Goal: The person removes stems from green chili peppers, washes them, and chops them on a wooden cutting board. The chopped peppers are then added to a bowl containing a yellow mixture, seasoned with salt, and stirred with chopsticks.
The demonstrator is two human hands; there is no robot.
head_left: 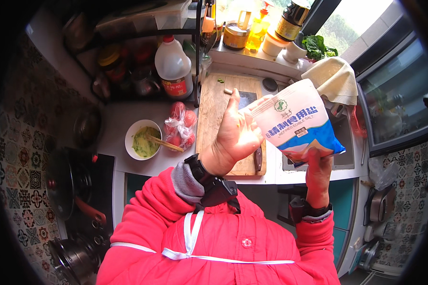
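Observation:
My right hand point(317, 174) grips a white and blue plastic bag of salt point(292, 117) by its lower edge, thumb on the front. The bag bears printed writing and is tilted over the counter. My left hand point(235, 133) is palm up, its thumb raised apart, with its fingers at the bag's upper left corner. Whether they pinch the corner is hidden. A small yellow bit sticks to the palm. Below that hand lies a wooden cutting board point(212, 114) with a cleaver point(258, 160) partly hidden. Farther left, a white bowl point(128, 140) holds a yellow-green mixture and chopsticks point(169, 144).
Tomatoes in a plastic bag point(180, 124) sit beside the bowl. A vinegar jug point(174, 67) stands on the black rack point(139, 34). Jars and a yellow pump bottle point(257, 32) line the sill. The sink point(342, 153) is at right, a lidded pan point(59, 183) at left.

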